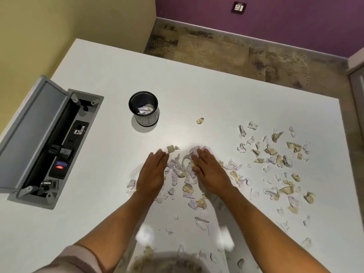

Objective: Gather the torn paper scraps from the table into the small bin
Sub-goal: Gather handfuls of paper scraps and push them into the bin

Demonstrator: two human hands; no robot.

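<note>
An office or meeting room is suggested; a broad white table (197,91) with a plain laminate top is seen filling most of the view; at nine o'clock a recessed power box (59,146) is set into the tabletop, its grey hinged lid (29,134) raised, with plugs and a lit red switch visible inside, though the sockets are too dark to be made out clearly; at twelve o'clock patterned commercial carpet (236,52) is laid to a grey skirting; a purple wall (285,20) is fitted with a wall switch plate (238,7) at one o'clock; a yellow wall (59,26) is seen at eleven o'clock.
</note>
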